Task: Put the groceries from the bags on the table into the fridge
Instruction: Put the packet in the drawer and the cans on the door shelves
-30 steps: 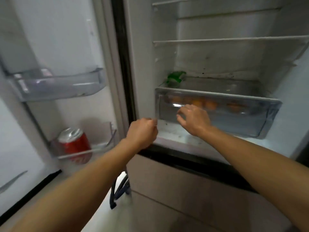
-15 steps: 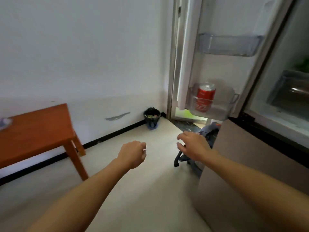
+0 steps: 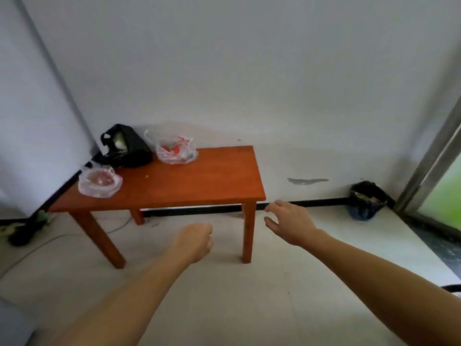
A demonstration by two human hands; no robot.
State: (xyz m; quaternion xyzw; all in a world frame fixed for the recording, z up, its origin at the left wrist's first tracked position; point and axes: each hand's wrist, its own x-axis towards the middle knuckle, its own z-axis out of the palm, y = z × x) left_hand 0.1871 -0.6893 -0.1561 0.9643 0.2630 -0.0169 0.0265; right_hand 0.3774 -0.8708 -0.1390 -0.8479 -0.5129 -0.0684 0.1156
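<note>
Orange wooden table (image 3: 199,181) against white wall, 3 bags at its left end, left hand (image 3: 193,242) fisted, right hand (image 3: 290,223) fingers spread

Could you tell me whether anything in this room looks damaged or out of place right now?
Yes, slightly. A grey patch low on the wall right of the table looks like peeled paint. A small crumb lies on the tabletop. The three bags sit upright, nothing spilled.
</note>
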